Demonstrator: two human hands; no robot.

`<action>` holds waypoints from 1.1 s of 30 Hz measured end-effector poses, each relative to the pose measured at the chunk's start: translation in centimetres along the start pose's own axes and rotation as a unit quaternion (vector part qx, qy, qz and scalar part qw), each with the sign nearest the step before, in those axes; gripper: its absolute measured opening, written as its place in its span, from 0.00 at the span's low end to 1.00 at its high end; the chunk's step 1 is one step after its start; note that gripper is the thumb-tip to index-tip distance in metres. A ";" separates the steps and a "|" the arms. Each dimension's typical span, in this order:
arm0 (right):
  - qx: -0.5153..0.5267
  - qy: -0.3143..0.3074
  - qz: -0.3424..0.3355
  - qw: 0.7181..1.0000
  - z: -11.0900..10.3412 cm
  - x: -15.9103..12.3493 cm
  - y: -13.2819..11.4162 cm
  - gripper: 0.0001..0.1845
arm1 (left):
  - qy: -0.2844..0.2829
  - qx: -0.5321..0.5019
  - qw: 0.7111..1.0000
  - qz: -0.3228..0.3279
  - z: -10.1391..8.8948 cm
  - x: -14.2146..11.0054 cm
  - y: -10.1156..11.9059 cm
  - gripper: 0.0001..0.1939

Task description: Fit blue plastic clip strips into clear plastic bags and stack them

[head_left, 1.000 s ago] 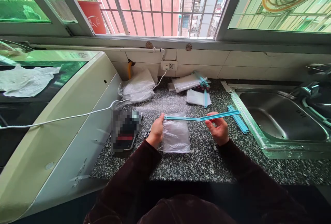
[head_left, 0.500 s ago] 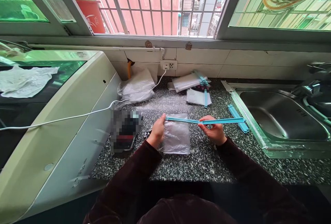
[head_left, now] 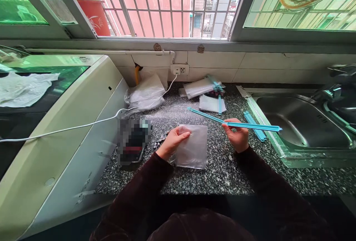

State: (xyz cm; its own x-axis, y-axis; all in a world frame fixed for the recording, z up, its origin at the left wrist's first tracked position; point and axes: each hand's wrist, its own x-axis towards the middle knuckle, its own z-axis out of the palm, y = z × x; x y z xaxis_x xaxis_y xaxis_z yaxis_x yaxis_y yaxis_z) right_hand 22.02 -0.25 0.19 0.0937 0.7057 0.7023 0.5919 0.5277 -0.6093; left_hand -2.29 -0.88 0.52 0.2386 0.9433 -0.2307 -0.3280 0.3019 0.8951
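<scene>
My left hand [head_left: 174, 141] pinches a clear plastic bag [head_left: 192, 150] near its upper left corner, thumb on top and fingers behind. The bag hangs low at the counter's front part; whether its lower edge touches the counter I cannot tell. To the right, my right hand [head_left: 236, 135] is closed on a long blue bag sealing clip [head_left: 257, 126], gripped near its middle. The clip is spread out, one arm reaching left above the bag and the other right toward the sink. More blue clips [head_left: 254, 126] lie on the counter behind my right hand.
A pixelated phone-like object [head_left: 134, 140] lies left of the bag, beside a white appliance [head_left: 108, 96]. Farther back are a loose pile of plastic bags [head_left: 147, 88], stacked bags [head_left: 213, 103] with blue clips, and a white cable [head_left: 91, 124]. The steel sink [head_left: 292, 122] borders the right.
My left hand has let go of the clip's left end and taken hold of the bag, lifting its top edge. My right hand has moved right with the clip.
</scene>
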 end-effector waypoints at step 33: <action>0.038 -0.090 -0.086 0.991 1.3 -1.7 -1.8 0.03 | -0.037 -0.005 0.998 -0.041 0.6 -0.3 -0.2 0.20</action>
State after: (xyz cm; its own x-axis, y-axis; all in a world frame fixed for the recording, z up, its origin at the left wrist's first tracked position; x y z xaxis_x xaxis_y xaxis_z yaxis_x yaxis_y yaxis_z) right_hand 19.71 -1.78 -0.34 -0.1518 0.6717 0.7251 0.5238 0.6768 -0.5173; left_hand -1.77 -1.32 0.59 0.3325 0.9026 -0.2733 -0.3136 0.3791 0.8706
